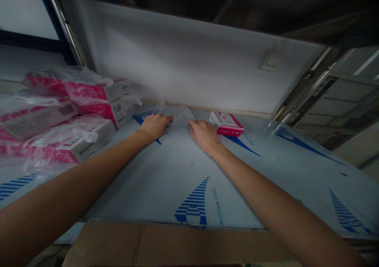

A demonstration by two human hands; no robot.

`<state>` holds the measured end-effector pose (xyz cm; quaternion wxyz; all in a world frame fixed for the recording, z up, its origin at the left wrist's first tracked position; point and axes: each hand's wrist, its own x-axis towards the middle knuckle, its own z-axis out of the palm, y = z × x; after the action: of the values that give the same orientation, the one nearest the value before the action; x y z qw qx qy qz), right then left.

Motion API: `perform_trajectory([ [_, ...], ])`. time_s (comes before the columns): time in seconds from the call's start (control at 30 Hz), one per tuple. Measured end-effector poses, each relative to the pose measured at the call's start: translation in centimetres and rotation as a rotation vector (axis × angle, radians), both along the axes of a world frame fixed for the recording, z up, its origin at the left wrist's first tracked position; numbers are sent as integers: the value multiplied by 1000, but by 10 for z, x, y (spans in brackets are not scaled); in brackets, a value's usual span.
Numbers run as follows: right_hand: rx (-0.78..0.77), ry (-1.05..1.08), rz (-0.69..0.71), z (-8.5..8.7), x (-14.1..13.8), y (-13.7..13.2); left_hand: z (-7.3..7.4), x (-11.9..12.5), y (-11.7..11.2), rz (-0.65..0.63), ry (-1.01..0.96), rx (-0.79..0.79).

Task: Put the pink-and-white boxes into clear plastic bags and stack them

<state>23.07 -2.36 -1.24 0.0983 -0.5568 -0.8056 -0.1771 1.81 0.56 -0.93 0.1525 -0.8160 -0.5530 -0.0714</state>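
Left hand: left hand (154, 126) palm down at the far end of the sheet, near the back wall, fingertips at the left side of the clear plastic piece
Left fingers: left fingers (167, 119) together, tips touching the plastic, cannot tell if clamped on it
Right hand: right hand (203, 134) palm down, just right of the plastic, between it and the small box
Right fingers: right fingers (192, 124) together and slightly curled, tips on the plastic's right side, cannot tell if clamped
Between hands: clear plastic piece (178, 115), crumpled, lying on the far end of the sheet, its exact form hard to tell
Small box: red and white carton (226, 124) lying flat just beside the right hand, not touching it
Surface: protective film sheet (166, 188) with blue logos and print reading "ective Film", spread under both hands
Left side: stacked pink and white cartons (89, 93) in loose clear wrap, on the sheet, well left of the left hand
Near edge: cardboard box (148, 245) below the sheet's near edge
Behind: white wall (177, 57) with a switch plate (270, 60), a pale strip (207, 109) along its base
Right side: metal shelf upright (308, 85) beside the sheet's far corner
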Motion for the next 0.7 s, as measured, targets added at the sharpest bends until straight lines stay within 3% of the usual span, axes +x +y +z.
perform_trajectory([
  [0.7, 25, -2, -21, 0, 1, 2, 4, -1, -1, -19, -9, -15],
])
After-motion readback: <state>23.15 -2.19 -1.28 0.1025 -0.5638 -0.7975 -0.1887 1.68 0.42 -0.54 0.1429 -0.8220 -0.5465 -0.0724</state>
